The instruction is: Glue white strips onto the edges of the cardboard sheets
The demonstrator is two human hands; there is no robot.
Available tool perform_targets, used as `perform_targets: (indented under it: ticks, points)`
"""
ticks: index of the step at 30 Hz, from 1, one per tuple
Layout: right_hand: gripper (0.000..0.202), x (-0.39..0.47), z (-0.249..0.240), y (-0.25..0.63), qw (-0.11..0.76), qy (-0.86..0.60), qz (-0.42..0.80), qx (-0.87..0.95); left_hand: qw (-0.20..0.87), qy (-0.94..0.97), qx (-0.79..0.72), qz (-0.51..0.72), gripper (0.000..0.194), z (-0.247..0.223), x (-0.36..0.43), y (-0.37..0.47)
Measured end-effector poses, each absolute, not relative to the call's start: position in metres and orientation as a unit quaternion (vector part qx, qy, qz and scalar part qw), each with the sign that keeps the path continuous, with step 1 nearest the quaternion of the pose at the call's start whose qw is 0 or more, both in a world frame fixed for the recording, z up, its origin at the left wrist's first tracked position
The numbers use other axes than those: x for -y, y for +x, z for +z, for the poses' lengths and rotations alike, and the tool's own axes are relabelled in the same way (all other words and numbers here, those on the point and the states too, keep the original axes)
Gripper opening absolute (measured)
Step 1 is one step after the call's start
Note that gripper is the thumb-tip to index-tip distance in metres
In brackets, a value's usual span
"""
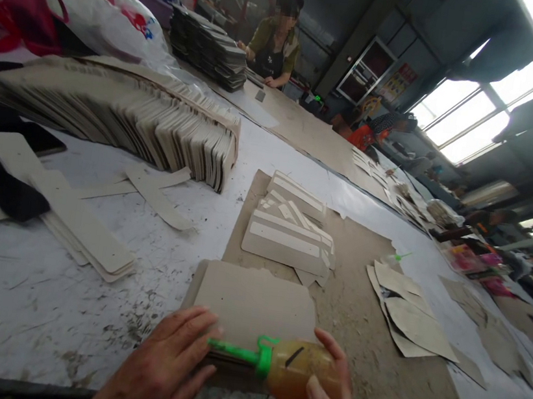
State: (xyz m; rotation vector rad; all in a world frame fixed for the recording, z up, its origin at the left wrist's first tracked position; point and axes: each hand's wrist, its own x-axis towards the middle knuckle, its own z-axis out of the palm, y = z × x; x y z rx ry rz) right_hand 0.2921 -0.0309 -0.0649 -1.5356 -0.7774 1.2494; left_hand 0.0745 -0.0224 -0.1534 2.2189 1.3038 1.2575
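Observation:
My right hand (331, 398) grips a plastic glue bottle (297, 374) with amber liquid and a green nozzle (236, 352) that points left. My left hand (166, 366) lies flat, fingers spread, on the near edge of a stack of grey cardboard pieces (253, 299), right by the nozzle tip. The stack rests on a brown board (355, 309) at the table's front edge. Beyond it sits a pile of cardboard pieces with white strips (291, 235).
A long fanned row of beige card pieces (125, 112) lies at the left, loose strips (77, 220) in front of it, and cut shapes (408, 316) at the right. A person (274, 43) works at the table's far end beside dark stacks (212, 48). Plastic bags (90, 6) sit far left.

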Motion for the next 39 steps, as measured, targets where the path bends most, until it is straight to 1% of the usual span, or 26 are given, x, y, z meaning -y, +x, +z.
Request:
perform_targets:
  ticks: [3,6,8,11,13,18,25,30,34,39]
  points:
    - [0.097,0.019,-0.065,0.294,0.478,-0.595,0.579,0.288,0.068,0.811,-0.413,0.408,0.029,-0.157,0.012,0.068]
    - [0.1,0.013,-0.066,0.292,0.473,-0.611,0.555,0.31,0.03,0.806,-0.39,0.445,0.026,-0.159,0.006,0.066]
    - [0.095,0.012,-0.064,0.29,0.463,-0.654,0.487,0.347,0.028,0.8,-0.386,0.458,0.029,-0.162,0.004,0.066]
    - [0.079,0.01,-0.06,0.285,0.428,-0.727,0.328,0.426,0.042,0.808,-0.384,0.444,0.032,-0.17,0.005,0.066]
    - [0.072,0.008,-0.058,0.281,0.399,-0.746,0.243,0.474,0.054,0.799,-0.389,0.456,0.033,-0.176,0.006,0.066]
    - [0.064,0.0,-0.057,0.275,0.347,-0.745,0.16,0.547,0.077,0.783,-0.395,0.474,0.035,-0.184,0.009,0.068]
    - [0.053,-0.008,-0.059,0.27,0.318,-0.707,0.119,0.621,0.073,0.817,-0.372,0.435,0.034,-0.179,0.008,0.06]
    - [0.051,-0.009,-0.06,0.269,0.307,-0.692,0.115,0.644,0.082,0.788,-0.39,0.469,0.036,-0.178,0.007,0.062]
    - [0.05,-0.006,-0.058,0.268,0.297,-0.692,0.11,0.649,0.085,0.793,-0.387,0.464,0.033,-0.177,0.007,0.064]
    - [0.047,-0.004,-0.051,0.271,0.299,-0.69,0.106,0.65,0.095,0.775,-0.396,0.483,0.034,-0.178,0.009,0.066]
